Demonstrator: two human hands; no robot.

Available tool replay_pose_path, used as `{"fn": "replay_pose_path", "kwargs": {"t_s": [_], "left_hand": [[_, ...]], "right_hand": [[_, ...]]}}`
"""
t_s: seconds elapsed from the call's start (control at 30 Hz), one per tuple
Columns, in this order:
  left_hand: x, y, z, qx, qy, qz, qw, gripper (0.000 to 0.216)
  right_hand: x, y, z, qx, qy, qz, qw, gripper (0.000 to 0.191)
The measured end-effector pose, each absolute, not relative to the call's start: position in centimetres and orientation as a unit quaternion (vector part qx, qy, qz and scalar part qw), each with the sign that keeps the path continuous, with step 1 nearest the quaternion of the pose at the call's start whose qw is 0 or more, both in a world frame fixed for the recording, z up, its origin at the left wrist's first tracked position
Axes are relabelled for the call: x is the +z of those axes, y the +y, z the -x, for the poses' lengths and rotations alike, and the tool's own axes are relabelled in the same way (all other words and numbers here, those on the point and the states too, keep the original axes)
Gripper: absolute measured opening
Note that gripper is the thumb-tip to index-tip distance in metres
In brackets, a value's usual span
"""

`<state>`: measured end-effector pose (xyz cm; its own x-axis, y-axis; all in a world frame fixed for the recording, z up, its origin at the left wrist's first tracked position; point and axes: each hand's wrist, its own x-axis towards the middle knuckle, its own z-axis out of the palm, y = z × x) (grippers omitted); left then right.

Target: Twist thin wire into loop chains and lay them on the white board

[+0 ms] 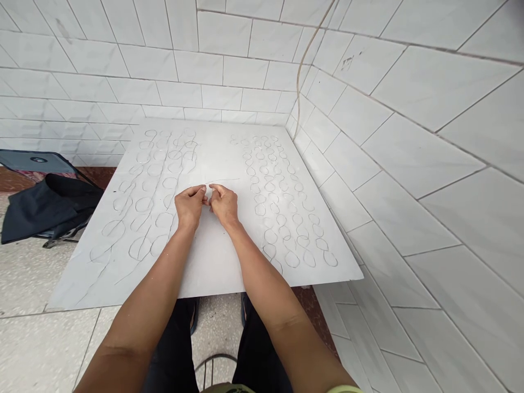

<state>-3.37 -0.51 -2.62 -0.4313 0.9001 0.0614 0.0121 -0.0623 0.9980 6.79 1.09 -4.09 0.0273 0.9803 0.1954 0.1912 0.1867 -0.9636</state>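
Pale bit [208,192], too small to identify, sits pinched between left hand [189,207] and right hand [225,205].

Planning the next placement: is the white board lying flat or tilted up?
Flat. The white board lies level; rows of wire loops rest across its top.

what the pinched fingertips of the left hand [189,206] and right hand [224,205] hold is too small and pale to tell. the white board [213,267] hides the person's knees. a folding chair [35,162] with dark cloth [45,210] is cut by the left edge; a thin cord [303,65] leaves the top edge, both forearms [164,295] the bottom.
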Motion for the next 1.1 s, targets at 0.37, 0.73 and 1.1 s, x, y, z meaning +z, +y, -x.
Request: {"fn": "replay_pose_path", "kwargs": {"t_s": [0.37,0.73,1.1], "left_hand": [[-2.5,-0.6,4.0,0.553,0.621,-0.479,0.282,0.026],[-2.6,-1.5,3.0,0.476,0.679,-0.503,0.245,0.025],[-2.6,-1.3,3.4,0.476,0.68,-0.512,0.22,0.03]], "right_hand": [[-4.4,1.3,-6.7,0.394,-0.583,0.498,0.506,0.035],[-4.9,1.4,-6.6,0.384,-0.593,0.517,0.483,0.035],[-4.9,1.5,-6.7,0.364,-0.606,0.505,0.495,0.035]]}}
